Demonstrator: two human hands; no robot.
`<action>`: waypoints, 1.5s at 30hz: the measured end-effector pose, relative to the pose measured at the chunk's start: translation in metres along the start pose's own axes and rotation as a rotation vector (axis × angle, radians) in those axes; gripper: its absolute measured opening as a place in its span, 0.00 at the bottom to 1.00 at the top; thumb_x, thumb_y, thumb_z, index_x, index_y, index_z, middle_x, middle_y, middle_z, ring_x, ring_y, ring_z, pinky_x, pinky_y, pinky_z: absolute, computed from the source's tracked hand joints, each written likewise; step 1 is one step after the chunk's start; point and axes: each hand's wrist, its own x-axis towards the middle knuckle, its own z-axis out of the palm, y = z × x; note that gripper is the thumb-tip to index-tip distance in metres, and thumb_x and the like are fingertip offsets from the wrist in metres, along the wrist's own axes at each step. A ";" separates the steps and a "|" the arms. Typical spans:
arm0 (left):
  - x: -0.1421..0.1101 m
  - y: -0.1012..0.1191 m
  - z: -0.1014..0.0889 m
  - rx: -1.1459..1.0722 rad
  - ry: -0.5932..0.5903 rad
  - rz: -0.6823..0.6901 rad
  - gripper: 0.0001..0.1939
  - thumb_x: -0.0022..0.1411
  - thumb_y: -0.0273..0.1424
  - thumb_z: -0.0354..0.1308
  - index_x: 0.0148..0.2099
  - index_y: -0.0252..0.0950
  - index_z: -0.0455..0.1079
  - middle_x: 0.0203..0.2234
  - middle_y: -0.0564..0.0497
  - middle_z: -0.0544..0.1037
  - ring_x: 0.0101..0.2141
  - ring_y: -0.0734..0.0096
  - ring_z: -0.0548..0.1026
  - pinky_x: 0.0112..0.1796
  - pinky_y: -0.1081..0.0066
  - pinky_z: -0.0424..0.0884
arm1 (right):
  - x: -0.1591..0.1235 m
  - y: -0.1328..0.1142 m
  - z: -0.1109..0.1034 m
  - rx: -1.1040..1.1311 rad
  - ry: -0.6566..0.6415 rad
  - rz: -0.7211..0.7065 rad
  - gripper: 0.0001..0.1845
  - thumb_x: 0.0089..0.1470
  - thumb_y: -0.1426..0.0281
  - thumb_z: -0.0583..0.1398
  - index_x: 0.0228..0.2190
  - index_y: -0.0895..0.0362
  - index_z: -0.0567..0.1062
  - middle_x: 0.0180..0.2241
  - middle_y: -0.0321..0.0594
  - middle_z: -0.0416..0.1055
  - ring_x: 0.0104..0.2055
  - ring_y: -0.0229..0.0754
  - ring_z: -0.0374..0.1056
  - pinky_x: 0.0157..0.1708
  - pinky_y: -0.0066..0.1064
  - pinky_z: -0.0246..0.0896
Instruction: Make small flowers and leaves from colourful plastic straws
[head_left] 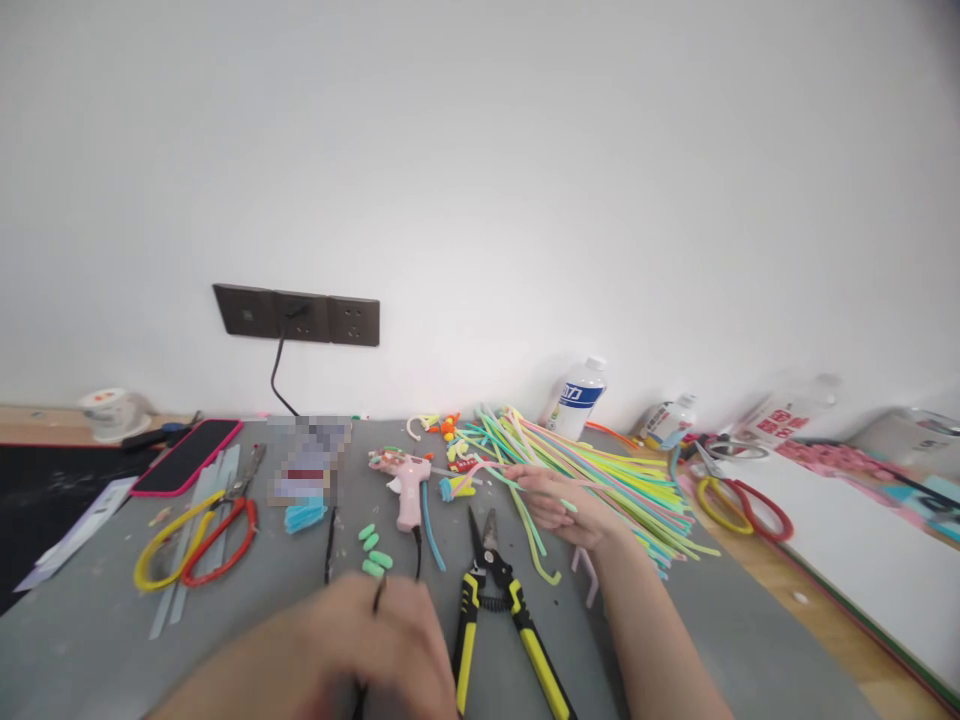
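My right hand (553,503) reaches out over the grey table (112,630), its fingers closed loosely on a few thin coloured sticks at the edge of a big pile of pastel sticks (600,470). My left hand (375,640) is close to the camera and blurred, curled by a black cord (375,600) that runs to a pink glue gun (407,485). Yellow-handled cutters (495,610) lie open between my two hands. Small green pieces (373,550) lie just beyond my left hand.
Scissors and red and yellow loops (202,535) lie at the left beside a pink-cased phone (187,455). A wall socket (296,315) holds the plug. Bottles (579,397) stand at the back. More scissors and loops (739,500) lie at the right by a white board (862,560).
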 end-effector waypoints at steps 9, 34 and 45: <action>0.085 -0.037 -0.017 0.115 0.133 -0.135 0.12 0.63 0.32 0.53 0.28 0.35 0.66 0.23 0.55 0.71 0.27 0.72 0.69 0.31 0.75 0.62 | 0.008 0.002 0.001 0.040 0.148 -0.052 0.13 0.45 0.66 0.69 0.33 0.60 0.76 0.23 0.34 0.72 0.22 0.30 0.67 0.22 0.19 0.64; 0.079 -0.051 -0.006 0.047 0.209 -0.079 0.12 0.65 0.34 0.51 0.39 0.36 0.75 0.30 0.50 0.79 0.33 0.67 0.75 0.35 0.73 0.68 | 0.020 0.022 0.071 -0.445 0.112 -0.628 0.15 0.59 0.60 0.58 0.44 0.52 0.79 0.39 0.45 0.80 0.46 0.51 0.73 0.50 0.46 0.65; 0.081 -0.048 -0.001 -0.078 0.195 -0.178 0.10 0.58 0.36 0.59 0.33 0.34 0.74 0.25 0.52 0.79 0.28 0.68 0.74 0.32 0.71 0.69 | 0.035 0.041 0.108 -1.123 0.037 -1.098 0.30 0.63 0.78 0.50 0.63 0.47 0.57 0.51 0.43 0.74 0.55 0.48 0.64 0.54 0.47 0.62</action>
